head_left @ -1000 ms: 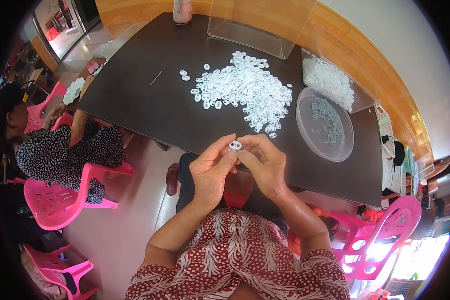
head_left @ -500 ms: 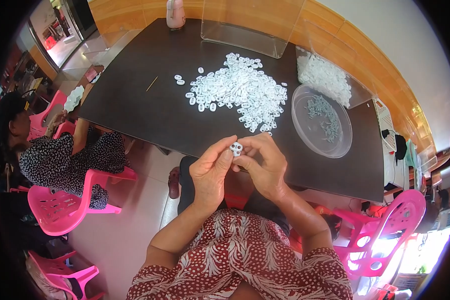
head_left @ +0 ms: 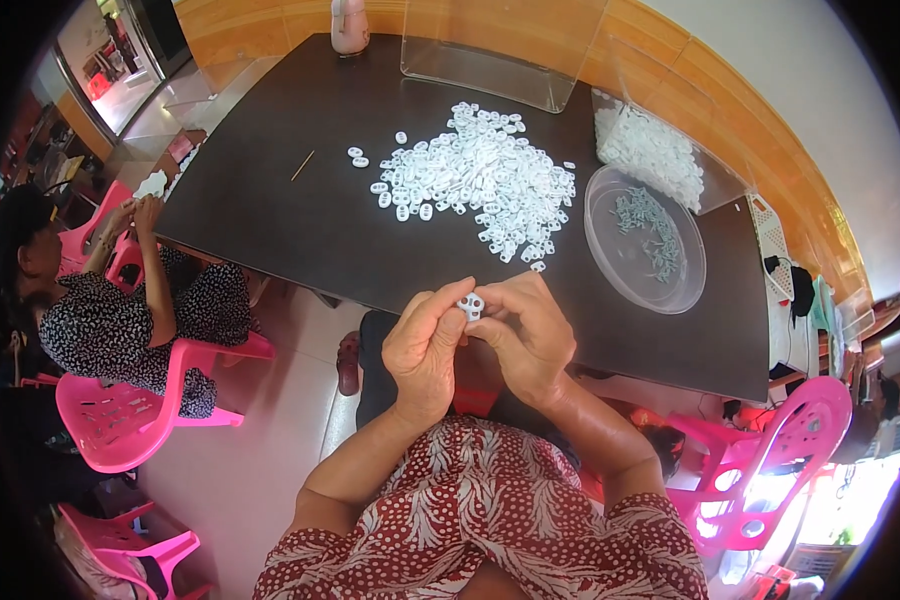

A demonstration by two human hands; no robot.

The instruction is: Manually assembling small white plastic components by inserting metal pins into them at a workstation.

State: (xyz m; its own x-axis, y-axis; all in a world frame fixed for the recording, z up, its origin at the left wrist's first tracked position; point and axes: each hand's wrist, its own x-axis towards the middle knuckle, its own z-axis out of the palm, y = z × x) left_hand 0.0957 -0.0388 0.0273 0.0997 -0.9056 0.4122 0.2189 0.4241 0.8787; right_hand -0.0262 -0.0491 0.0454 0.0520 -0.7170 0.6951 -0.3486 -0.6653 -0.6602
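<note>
Between my two hands, just off the near edge of the dark table (head_left: pixel 300 230), is a small white plastic piece with dark holes (head_left: pixel 472 306). My left hand (head_left: pixel 422 345) pinches it from the left with thumb and forefinger. From the other side, my right hand (head_left: pixel 526 335) grips it with thumb and fingers. Whether it is one part or two put together is too small to tell. Beyond the hands spreads a heap of small white oval plastic pieces with holes (head_left: pixel 480 175). A round clear tray (head_left: pixel 595 245) right of it holds small grey-blue pieces.
A clear box (head_left: pixel 715 190) of white parts stands at the back right, near a clear plastic bin (head_left: pixel 490 90). A pink bottle (head_left: pixel 350 28) and a thin stick (head_left: pixel 303 165) are on the table. Pink chairs (head_left: pixel 120 425) flank it; a person (head_left: pixel 100 320) sits at left.
The white piece has turned a little between my fingers, and my hands hold nearly the same place. At left, the seated person's hands have come together around something white.
</note>
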